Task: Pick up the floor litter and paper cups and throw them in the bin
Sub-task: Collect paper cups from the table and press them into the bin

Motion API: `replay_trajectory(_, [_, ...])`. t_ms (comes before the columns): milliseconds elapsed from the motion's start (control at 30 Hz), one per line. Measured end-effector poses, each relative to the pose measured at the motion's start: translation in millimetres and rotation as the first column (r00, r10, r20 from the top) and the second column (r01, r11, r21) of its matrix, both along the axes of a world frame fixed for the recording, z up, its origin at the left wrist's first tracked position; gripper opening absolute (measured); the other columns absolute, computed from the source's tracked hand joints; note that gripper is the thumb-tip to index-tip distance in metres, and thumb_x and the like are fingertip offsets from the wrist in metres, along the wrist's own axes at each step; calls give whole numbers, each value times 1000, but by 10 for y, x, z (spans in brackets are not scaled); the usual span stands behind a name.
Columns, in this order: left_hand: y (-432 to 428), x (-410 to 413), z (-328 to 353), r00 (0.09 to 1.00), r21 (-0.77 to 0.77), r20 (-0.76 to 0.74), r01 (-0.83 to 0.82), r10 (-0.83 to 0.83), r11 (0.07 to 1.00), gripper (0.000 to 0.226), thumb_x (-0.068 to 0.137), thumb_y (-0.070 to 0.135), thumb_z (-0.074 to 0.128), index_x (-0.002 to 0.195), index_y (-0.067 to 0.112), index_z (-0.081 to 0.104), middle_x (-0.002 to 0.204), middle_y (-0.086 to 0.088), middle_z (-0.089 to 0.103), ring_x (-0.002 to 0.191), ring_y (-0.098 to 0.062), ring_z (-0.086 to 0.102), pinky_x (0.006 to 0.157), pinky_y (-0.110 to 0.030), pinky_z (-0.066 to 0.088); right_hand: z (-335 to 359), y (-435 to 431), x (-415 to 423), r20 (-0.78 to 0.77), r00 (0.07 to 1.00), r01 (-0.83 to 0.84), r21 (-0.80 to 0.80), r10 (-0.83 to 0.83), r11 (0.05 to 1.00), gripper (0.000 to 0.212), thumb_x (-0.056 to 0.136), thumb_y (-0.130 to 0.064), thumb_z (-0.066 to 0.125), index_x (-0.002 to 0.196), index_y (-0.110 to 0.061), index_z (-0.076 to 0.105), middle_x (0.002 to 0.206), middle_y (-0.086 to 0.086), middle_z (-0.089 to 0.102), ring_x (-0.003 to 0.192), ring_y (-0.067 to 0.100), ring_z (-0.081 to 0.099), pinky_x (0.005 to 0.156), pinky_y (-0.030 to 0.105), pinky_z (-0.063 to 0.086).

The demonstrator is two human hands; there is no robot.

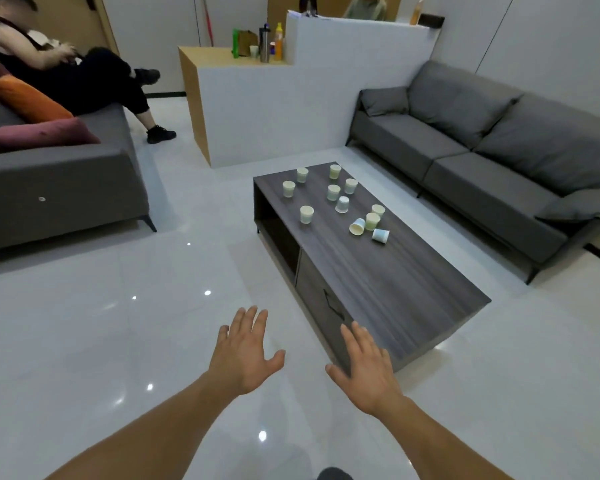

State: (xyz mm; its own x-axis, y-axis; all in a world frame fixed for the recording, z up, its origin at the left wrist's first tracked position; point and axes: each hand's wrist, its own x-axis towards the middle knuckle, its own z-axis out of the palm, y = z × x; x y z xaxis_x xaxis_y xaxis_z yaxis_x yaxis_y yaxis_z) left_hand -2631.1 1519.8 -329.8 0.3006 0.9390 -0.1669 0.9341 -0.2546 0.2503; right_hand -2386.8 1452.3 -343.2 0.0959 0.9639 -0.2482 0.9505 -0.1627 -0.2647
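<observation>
Several paper cups stand on the far half of a dark wooden coffee table (413, 289). One pale cup (306, 214) stands alone nearest the table's left edge. Two cups lie tipped over, a cream one (357, 226) and a blue-white one (380, 235). My left hand (245, 351) stretches forward over the floor with fingers straight and spread, holding nothing. My right hand (368, 368) is held flat over the table's near corner, also empty. No bin and no floor litter show in this view.
A grey sofa (482, 157) runs along the right behind the table. Another grey sofa (59, 181) with orange and pink cushions stands at the left, a person seated on it. A white counter (257, 109) with bottles stands behind. Glossy white floor (118, 323) lies between.
</observation>
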Motion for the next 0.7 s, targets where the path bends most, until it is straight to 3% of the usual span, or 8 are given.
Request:
replay_trajectory(433, [2354, 674, -18, 992, 25, -124, 5, -2, 1000, 88, 83, 72, 26, 152, 23, 2, 161, 0, -2, 148, -23, -6, 118, -47, 10, -161, 2502, 688, -105, 994, -9, 26, 12, 1000, 81, 92, -67, 34, 154, -35, -6, 162, -7, -15, 149, 17, -14, 119, 52, 3])
replay_trajectory(700, [3727, 1148, -101, 990, -19, -94, 106, -107, 994, 87, 85, 69, 29, 153, 21, 1, 161, -1, 0, 148, -23, -4, 118, -46, 11, -246, 3616, 1159, -116, 984, 129, -49, -134, 990, 83, 92, -65, 38, 154, -36, -8, 163, -8, -14, 149, 16, -12, 119, 52, 7])
